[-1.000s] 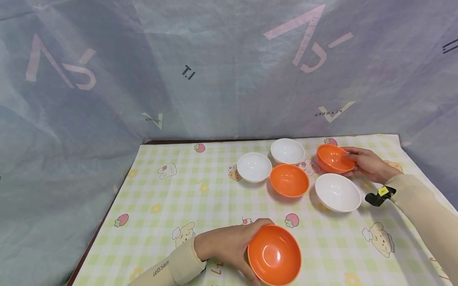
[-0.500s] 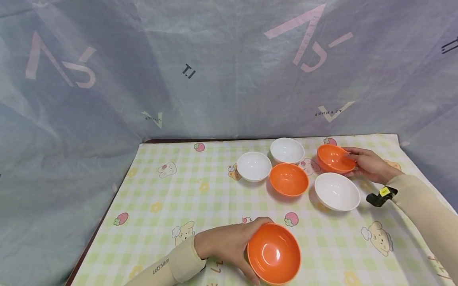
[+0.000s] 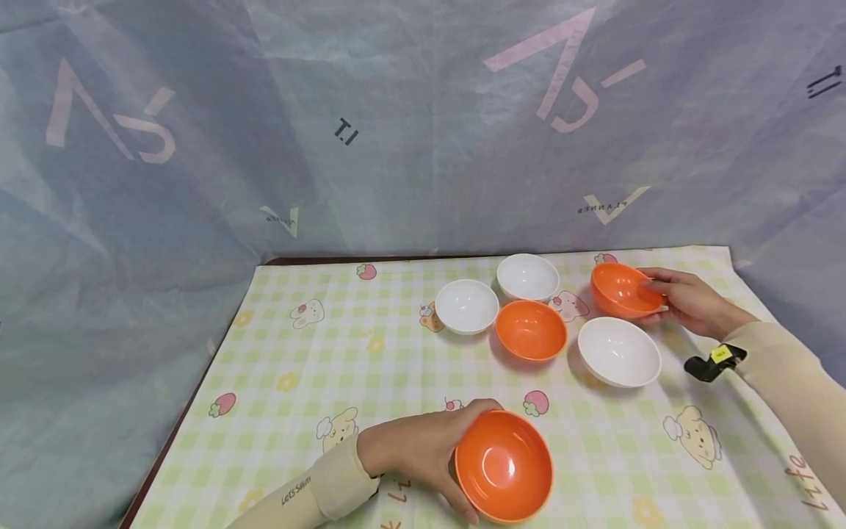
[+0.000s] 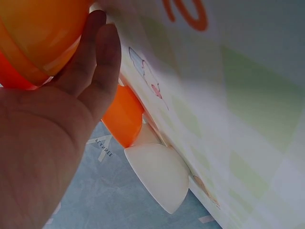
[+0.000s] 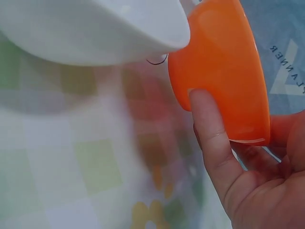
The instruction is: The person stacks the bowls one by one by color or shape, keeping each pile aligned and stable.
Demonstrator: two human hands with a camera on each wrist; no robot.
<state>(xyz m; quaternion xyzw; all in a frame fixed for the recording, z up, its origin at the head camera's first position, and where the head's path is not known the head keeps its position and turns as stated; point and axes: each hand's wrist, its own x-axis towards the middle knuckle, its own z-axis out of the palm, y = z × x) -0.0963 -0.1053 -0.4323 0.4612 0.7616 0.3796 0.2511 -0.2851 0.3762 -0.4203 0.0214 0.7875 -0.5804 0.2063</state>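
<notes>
At the front of the table, my left hand (image 3: 432, 453) holds an orange bowl (image 3: 504, 470) by its left side, thumb and fingers spread round the wall. The left wrist view shows the fingers (image 4: 106, 57) along the outside of that bowl (image 4: 43, 33). Farther back on the right, my right hand (image 3: 699, 301) grips a second orange bowl (image 3: 624, 292) by its right side. This bowl is tilted, and in the right wrist view one finger (image 5: 209, 119) lies against its outer wall (image 5: 221, 71). A white bowl (image 3: 619, 353) stands just in front of it.
A third orange bowl (image 3: 531, 330) stands mid-table, with a white bowl (image 3: 466, 307) to its left and another white bowl (image 3: 527, 278) behind it. A checked cloth (image 3: 370, 382) with cartoon prints covers the table. A grey-blue curtain (image 3: 396, 147) hangs behind the table's back edge.
My right hand has shifted slightly to the right with its orange bowl, widening the gap to the middle bowls. My left hand and its bowl stay in place; the head view drifts slightly.
</notes>
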